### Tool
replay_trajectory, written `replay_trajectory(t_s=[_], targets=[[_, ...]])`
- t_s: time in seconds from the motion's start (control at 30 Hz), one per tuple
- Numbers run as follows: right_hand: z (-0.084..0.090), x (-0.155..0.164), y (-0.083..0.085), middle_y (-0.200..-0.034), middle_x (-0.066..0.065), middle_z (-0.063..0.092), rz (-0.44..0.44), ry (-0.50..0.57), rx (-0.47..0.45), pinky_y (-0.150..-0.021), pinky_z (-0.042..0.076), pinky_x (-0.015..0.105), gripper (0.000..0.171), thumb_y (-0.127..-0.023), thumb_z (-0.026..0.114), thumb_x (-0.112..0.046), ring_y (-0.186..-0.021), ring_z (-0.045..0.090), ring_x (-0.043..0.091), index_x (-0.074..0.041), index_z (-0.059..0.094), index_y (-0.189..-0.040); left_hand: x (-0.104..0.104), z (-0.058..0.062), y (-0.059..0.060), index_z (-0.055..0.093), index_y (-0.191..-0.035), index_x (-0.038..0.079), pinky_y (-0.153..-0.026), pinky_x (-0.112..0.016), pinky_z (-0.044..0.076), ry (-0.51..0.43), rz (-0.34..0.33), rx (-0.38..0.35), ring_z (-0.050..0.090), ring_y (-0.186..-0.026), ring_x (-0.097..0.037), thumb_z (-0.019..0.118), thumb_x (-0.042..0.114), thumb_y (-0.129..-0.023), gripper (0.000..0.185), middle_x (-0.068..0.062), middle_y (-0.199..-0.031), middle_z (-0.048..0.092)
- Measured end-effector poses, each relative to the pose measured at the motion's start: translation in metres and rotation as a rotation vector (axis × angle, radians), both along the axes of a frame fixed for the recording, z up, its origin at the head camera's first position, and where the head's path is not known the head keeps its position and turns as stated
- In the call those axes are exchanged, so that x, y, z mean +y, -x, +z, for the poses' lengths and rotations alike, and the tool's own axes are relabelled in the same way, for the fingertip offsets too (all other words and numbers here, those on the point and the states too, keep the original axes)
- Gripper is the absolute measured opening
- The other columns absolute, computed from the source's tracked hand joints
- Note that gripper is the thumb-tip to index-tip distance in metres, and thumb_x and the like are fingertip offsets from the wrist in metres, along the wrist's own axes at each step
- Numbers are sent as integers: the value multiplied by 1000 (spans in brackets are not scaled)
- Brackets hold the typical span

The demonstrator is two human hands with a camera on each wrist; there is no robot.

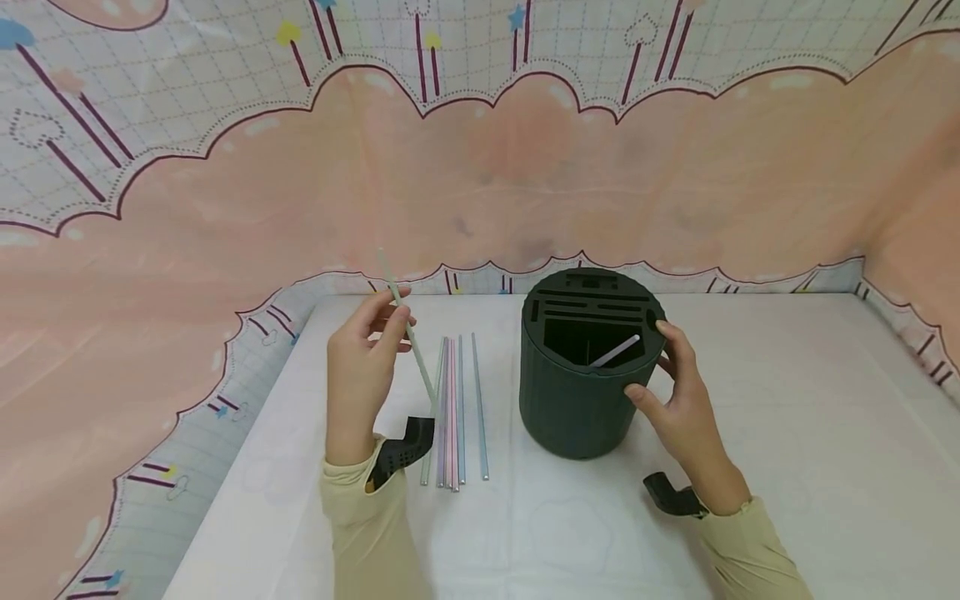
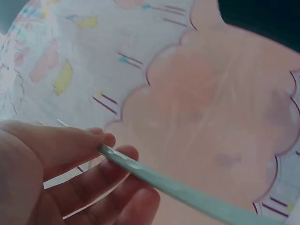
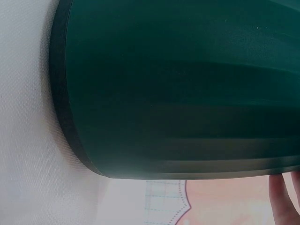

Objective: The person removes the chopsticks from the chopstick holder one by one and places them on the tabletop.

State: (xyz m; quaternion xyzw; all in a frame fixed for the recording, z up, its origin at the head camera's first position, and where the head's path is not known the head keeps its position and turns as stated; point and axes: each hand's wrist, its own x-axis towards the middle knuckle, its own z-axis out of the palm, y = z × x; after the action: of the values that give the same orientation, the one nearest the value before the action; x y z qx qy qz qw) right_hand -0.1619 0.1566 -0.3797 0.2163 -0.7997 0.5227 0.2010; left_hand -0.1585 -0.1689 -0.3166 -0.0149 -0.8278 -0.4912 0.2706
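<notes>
My left hand pinches a thin pale green stick between thumb and fingers and holds it slanted above the table. Close up in the left wrist view, the stick runs from the fingertips toward the lower right. Several blue, pink, purple and green sticks lie side by side just right of this hand. My right hand grips the upper right side of a dark green round container, thumb in front and fingers around the side. One pale purple stick leans inside its large front opening.
The container's top also has several narrow slots behind the large opening. Everything stands on a white-covered table. A peach and white patterned cloth rises behind the table and along its sides.
</notes>
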Motion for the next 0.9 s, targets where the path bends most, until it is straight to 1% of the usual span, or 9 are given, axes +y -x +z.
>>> replay_trajectory(t_s=[0.13,0.2,0.23,0.37,0.4,0.5,0.6,0.77,0.9], targets=[[4,-2,-3,-138,16,30,-7,-12,-2,-101,28,38,69,-82,64,-19,-126,28,7,-5,24,-137,-10,-15,12,61,-111,23,-58,-24,51,105,74,-121,58,-67,-11,53,29,-90,24,1,-80,62],[5,-2,-3,-138,16,30,-8,-14,1,-101,28,35,69,-82,65,-18,-125,28,7,-5,24,-137,-14,-22,17,61,-112,23,-57,-24,50,146,94,-194,58,-65,-12,53,28,-90,24,0,-80,63],[5,-2,-3,-138,15,30,-8,-15,0,-101,28,36,69,-82,65,-18,-125,28,7,-5,24,-137,-16,-26,19,61,-113,22,-57,-25,50,159,99,-229,59,-64,-13,52,27,-90,25,-1,-80,63],[4,-2,-3,-138,16,30,-3,-7,-1,-96,28,54,69,-82,65,-19,-125,28,5,-5,24,-137,-24,-42,29,59,-115,20,-55,-26,50,192,111,-353,61,-61,-15,51,26,-91,27,-4,-82,63],[4,-2,-3,-138,17,30,-2,-6,0,-95,28,56,69,-82,65,-19,-125,28,5,-5,24,-136,-26,-47,31,59,-116,19,-55,-26,51,195,115,-375,61,-60,-16,51,26,-91,27,-5,-82,63],[0,-1,-1,-138,16,30,-2,-3,-1,-95,27,57,69,-83,64,-19,-125,28,7,-6,24,-137,-29,-59,37,58,-117,16,-53,-27,50,201,127,-432,61,-57,-16,51,25,-91,28,-6,-83,63],[-8,3,5,-139,12,30,-2,-4,3,-95,27,56,71,-81,66,-18,-126,28,11,-9,24,-138,-31,-71,44,55,-120,12,-51,-27,48,200,130,-486,60,-56,-14,52,24,-90,32,-6,-84,63],[-23,10,14,-140,3,30,5,-1,11,-95,29,55,75,-78,69,-23,-127,29,15,-16,24,-139,-32,-91,52,51,-125,8,-49,-25,45,191,93,-580,58,-53,-12,55,19,-88,39,-6,-87,63],[-9,3,6,-139,11,31,9,6,12,-94,28,57,71,-81,66,-22,-126,29,10,-10,25,-138,-30,-105,55,50,-125,5,-51,-24,48,187,59,-624,57,-53,-11,54,16,-87,40,-8,-88,63]])
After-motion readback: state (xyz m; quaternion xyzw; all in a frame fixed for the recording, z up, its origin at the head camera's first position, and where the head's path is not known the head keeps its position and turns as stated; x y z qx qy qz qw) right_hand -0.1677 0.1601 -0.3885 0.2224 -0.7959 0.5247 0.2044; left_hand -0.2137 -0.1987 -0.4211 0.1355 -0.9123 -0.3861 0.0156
